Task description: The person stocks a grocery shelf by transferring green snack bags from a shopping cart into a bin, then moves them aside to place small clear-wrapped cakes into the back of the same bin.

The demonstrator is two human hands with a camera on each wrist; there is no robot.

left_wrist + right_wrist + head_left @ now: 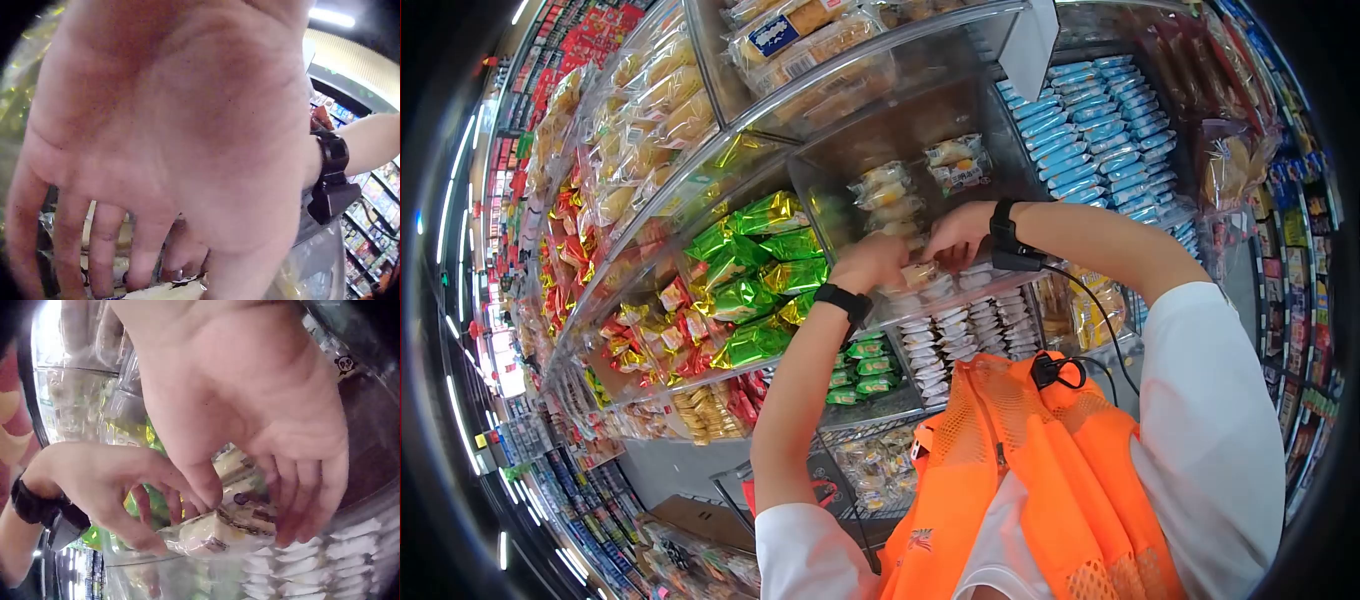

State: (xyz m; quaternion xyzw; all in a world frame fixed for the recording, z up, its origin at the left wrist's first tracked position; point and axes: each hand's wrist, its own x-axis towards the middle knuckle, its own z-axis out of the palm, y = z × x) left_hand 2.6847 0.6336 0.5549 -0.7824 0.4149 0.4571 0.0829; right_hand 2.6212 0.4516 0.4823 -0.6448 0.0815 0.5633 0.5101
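Note:
Both hands meet over a bin of small clear-wrapped cakes. The left hand (872,262) pinches the left end of one wrapped cake (209,536) between thumb and fingers. From the other side, the right hand (962,232) holds the same pack, its thumb at the top edge and its curled fingers at the right end. More wrapped cakes (231,464) with dark print lie right behind it in the right wrist view. In the left wrist view the palm covers most of the pack, and only a pale edge shows below the fingers.
Green and gold packets (745,265) fill the bin to the left. Blue packets (1100,130) are stacked on the right. Below the clear front lip stand rows of white packets (965,335). A clear shelf edge (820,75) curves overhead, and a cable (1090,300) hangs from the right wrist.

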